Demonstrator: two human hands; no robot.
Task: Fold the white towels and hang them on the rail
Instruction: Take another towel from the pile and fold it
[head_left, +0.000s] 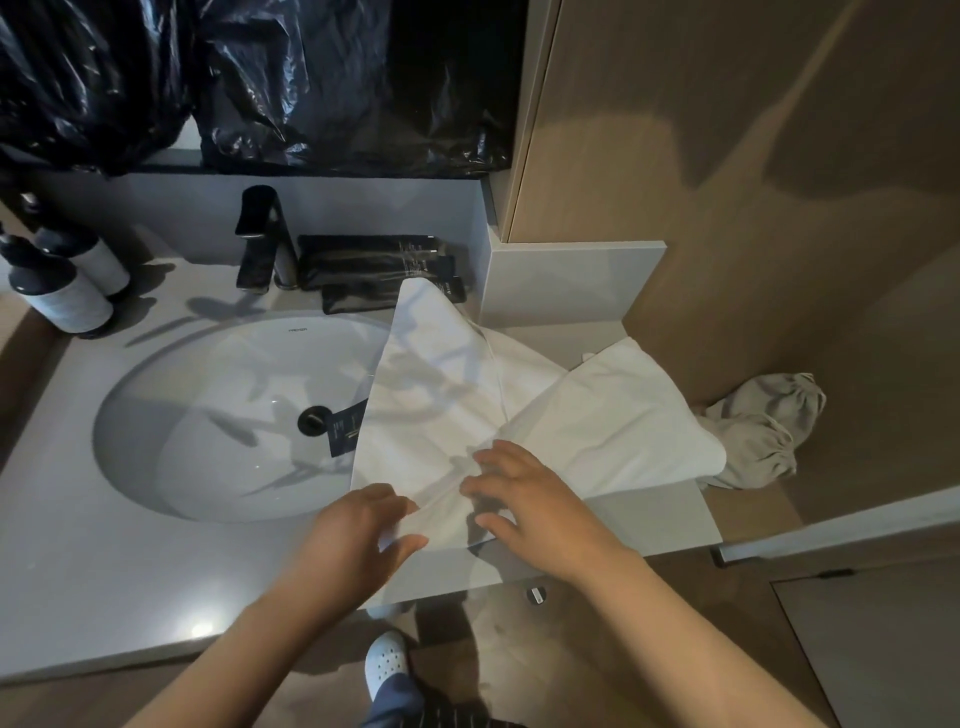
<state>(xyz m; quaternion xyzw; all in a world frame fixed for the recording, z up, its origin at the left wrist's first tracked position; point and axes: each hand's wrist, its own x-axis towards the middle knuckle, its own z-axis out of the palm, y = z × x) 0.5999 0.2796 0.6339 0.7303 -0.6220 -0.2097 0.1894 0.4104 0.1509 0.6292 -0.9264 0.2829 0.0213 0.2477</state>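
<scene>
"Two hands on the white towel (441, 395)?"

"Both. It lay on the surface (104, 571) right of the sink (208, 415), with one edge overhanging it. The left hand (358, 525) pinched the near corner between thumb and curled fingers. The right hand (535, 499) pressed spread fingers (493, 452) onto the creases."

"One towel or two?"

"I couldn't tell; the folds hid that. The towel covered part of a black packet (340, 426) in the sink, the black sachets (363, 260) beside the tap (265, 239), and a grey cloth bag (763, 431) behind. Black plastic sheeting (260, 78) ran off the top edge."
</scene>
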